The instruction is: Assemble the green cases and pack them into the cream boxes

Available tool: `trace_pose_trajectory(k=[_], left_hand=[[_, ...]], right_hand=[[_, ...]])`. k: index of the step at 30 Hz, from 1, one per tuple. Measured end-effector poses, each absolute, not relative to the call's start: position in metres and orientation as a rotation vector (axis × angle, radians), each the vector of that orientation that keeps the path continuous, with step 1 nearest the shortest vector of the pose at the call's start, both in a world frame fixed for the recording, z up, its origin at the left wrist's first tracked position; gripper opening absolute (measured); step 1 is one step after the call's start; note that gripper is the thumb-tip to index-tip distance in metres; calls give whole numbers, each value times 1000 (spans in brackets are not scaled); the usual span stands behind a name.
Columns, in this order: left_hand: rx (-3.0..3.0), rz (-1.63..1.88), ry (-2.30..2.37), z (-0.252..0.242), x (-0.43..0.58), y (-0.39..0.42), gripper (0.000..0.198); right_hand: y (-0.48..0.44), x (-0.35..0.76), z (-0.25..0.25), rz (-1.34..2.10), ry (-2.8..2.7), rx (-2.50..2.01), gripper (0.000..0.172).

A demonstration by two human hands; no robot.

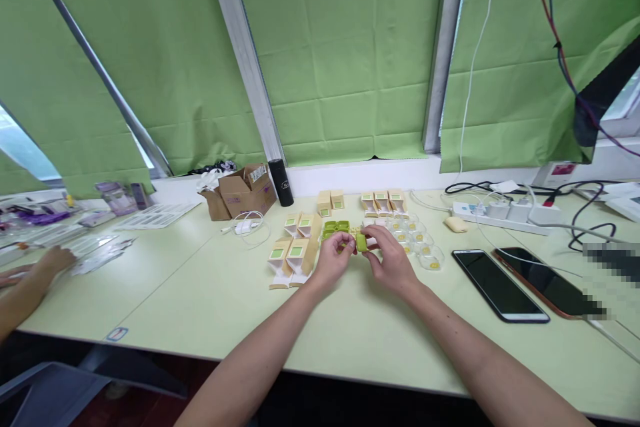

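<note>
My right hand point(393, 259) pinches a small green case point(361, 242) between thumb and fingers above the table. My left hand point(334, 259) is right beside it with fingers closed at the case's left edge; what they grip is hidden. Just behind my hands sits a group of green cases point(336, 226). To the right lie several clear plastic covers point(419, 238) with yellow spots in them. Left of my hands stand several open cream cartons point(295, 250) with green squares on them. More such cartons point(383, 200) stand farther back.
Two phones point(500, 285) lie at the right, near a power strip point(505, 212) with cables. A cardboard box point(243, 192), a black cylinder point(281, 182) and a white cable point(250, 227) are back left. At far left another person's hand point(56, 259) touches plastic bags point(103, 257).
</note>
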State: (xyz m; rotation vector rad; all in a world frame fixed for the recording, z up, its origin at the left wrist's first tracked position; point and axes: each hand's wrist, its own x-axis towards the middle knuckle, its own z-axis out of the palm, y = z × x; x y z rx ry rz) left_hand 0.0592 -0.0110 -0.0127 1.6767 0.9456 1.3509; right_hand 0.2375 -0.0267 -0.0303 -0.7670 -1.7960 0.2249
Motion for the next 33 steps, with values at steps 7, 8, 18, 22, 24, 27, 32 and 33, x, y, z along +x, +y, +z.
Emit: trace_pose_trajectory(k=[7, 8, 18, 22, 24, 27, 32, 33], left_hand=[[1658, 1368, 964, -14, 60, -9, 33], [1663, 1378, 981, -14, 60, -9, 31], [1655, 1402, 1067, -17, 61, -6, 18], [1641, 1412, 1072, -17, 61, -5, 16], [1640, 1410, 1071, -18, 61, -5, 16], [1640, 1415, 1062, -17, 61, -5, 17], [1635, 1427, 1055, -18, 61, -4, 21], [1633, 1427, 1053, -18, 61, -4, 21]], right_hand=[[-25, 237, -30, 241, -1787, -762, 49], [-25, 237, -30, 243, -1784, -764, 49], [-25, 237, -30, 279, -1773, -768, 51], [-25, 237, -29, 281, -1762, -768, 50], [-25, 237, -29, 277, -1761, -768, 50], [-24, 237, -29, 266, -1755, -769, 49], [-25, 237, -28, 263, -1741, -772, 48], [-25, 237, -28, 265, -1740, -774, 47]])
